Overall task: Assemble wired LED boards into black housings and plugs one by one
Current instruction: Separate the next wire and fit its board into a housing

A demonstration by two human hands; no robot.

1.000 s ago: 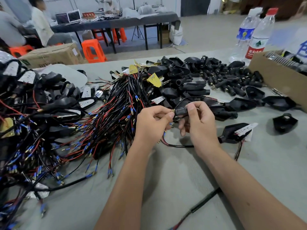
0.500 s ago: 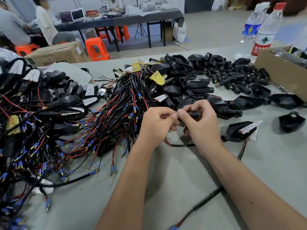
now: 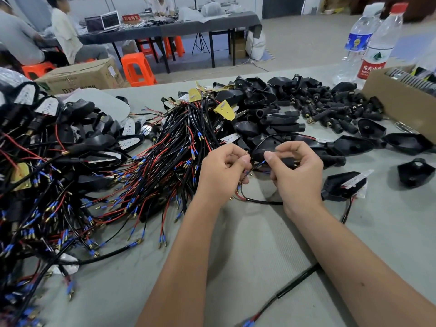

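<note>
Left hand [image 3: 224,169] pinches the wire [image 3: 245,182] ends; right hand [image 3: 296,172] has its grip clamped on a black plug [image 3: 288,162], probably to thread them through, just above the table [image 3: 247,244], housing [image 3: 342,186] waiting beside

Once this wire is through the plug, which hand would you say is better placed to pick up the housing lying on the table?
Probably the right hand: the housing lies just beside it, while the left hand sits farther off, pinching the wire ends.
</note>
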